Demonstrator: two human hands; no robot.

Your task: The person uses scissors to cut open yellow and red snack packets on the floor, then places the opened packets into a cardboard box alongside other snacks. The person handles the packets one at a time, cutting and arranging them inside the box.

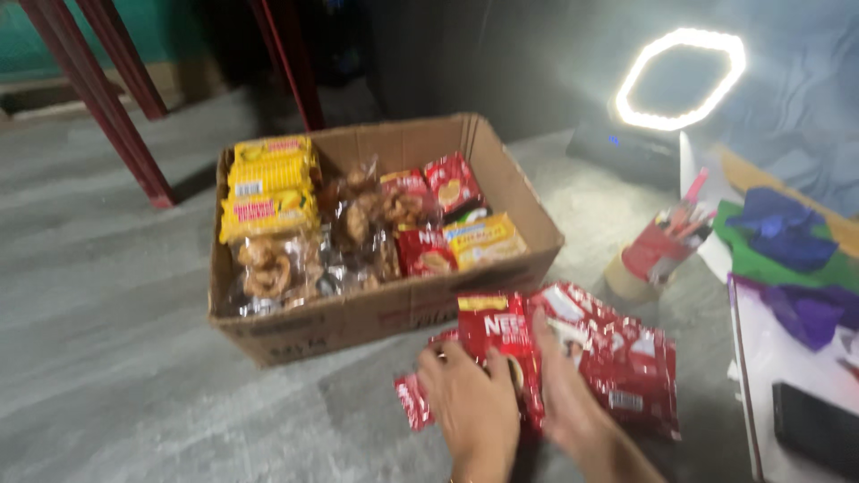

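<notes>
Fingers of left hand (pixel 470 402) and right hand (pixel 565 394) spread flat, pressing red packets (pixel 617 353)

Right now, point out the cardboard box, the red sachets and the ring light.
cardboard box (pixel 376 315): head view, front wall.
red sachets (pixel 626 362): head view, middle of the pile.
ring light (pixel 646 64): head view, glowing left rim.

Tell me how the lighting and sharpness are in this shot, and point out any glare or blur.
Head view: the hexagonal ring light is blown out to white, with glare spilling over the wall behind it; the far corners at upper left stay dark; motion blur softens the whole frame, worst on the left hand, the right hand and the red packets; the cardboard box is somewhat clearer.
</notes>
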